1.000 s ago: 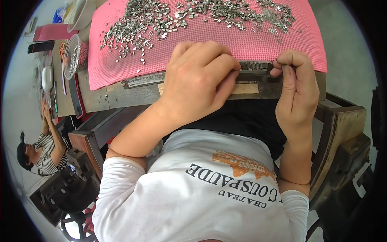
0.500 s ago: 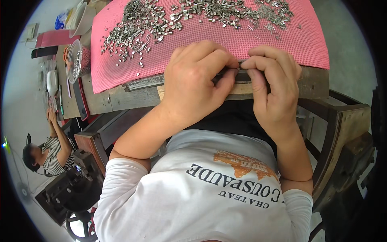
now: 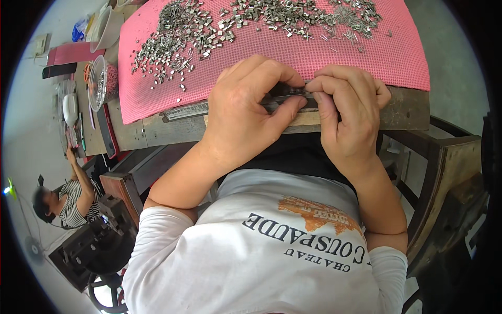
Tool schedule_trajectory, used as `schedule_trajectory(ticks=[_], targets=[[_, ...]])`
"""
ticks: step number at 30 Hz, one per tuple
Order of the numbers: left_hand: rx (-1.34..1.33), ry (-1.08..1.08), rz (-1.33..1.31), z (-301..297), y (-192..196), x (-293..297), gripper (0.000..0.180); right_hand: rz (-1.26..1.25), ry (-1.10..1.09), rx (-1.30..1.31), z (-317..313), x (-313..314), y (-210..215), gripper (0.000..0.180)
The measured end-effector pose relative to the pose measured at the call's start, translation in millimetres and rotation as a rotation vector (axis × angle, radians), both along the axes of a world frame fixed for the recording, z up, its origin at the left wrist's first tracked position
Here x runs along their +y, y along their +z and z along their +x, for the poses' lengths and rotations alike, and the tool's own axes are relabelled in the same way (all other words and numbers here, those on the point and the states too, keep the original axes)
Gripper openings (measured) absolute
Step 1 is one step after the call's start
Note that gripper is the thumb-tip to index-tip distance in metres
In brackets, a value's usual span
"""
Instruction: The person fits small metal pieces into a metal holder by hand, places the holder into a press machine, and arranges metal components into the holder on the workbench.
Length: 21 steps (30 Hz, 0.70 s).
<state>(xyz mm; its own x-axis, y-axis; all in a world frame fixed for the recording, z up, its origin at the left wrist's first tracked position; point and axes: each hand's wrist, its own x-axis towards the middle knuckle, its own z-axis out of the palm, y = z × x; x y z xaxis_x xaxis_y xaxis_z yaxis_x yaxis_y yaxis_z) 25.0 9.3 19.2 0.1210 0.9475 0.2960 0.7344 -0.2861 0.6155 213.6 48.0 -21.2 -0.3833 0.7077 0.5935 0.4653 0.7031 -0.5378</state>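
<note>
My left hand (image 3: 240, 102) bends over a long metal strip (image 3: 187, 111) at the near table edge, its fingers curled. Its thumb and index finger come round to a dark slotted part of the strip (image 3: 285, 94). Close against them, my right hand (image 3: 348, 104) has its thumb and fingertips drawn together at the same spot. Whatever small thing lies at the fingertips is too hidden to name. Beyond both hands, a pink mesh mat (image 3: 209, 78) carries heaps of small metal blocks (image 3: 277, 18) and thin metal pins (image 3: 355, 21).
Left of the mat stand a clear round tub (image 3: 98, 86) with small pieces and a white bowl (image 3: 107, 31). A dark red-edged phone-like slab (image 3: 108, 131) lies near the table edge. Another person (image 3: 68, 201) sits far left, beside a dark machine (image 3: 94, 243). A wooden chair frame (image 3: 449, 152) stands right.
My left thumb has come away from the index finger, showing more of the dark slotted part between them. My right hand has shifted slightly left.
</note>
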Motion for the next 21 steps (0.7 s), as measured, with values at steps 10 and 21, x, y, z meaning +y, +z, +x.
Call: schedule_trajectory(ticks=[10, 21], targets=[[-0.012, -0.047, 0.023, -4, 2, -2, 0.028, -0.003, 0.052, 0.081, 8, 3, 3, 0.034], [0.208, 0.049, 0.264, -50, -6, -45, 0.062, -0.058, 0.001, -0.281, 36, -1, 38, 0.041]])
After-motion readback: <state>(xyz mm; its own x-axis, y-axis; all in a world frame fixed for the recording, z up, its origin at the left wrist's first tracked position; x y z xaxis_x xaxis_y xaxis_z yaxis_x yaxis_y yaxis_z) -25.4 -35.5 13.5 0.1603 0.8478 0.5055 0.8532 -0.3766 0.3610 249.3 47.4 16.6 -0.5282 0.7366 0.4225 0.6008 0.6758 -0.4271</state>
